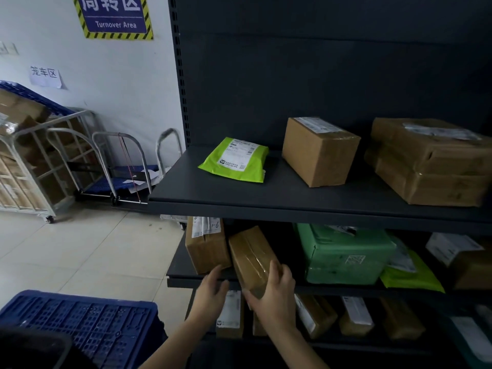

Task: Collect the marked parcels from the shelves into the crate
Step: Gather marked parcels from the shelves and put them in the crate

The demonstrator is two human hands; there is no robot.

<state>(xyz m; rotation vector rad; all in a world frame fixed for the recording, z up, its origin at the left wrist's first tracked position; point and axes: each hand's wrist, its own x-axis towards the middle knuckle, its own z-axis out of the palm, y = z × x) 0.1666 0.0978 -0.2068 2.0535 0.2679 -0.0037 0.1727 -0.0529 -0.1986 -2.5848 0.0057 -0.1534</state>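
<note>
My right hand (274, 294) grips a taped brown parcel (251, 255) that tilts out over the front edge of the middle shelf (202, 282). My left hand (211, 290) hovers just left of it with fingers spread and holds nothing. Beside the parcel stands a brown box (206, 246) with a white label marked "1-6". The blue crate (82, 323) sits at the lower left, below my left arm.
On the top shelf (266, 203) lie a lime mailer (235, 161) and brown boxes (319, 150). A green parcel (343, 254) fills the middle shelf's right. Several small boxes stand on the bottom shelf. Metal trolleys (48, 161) line the left wall.
</note>
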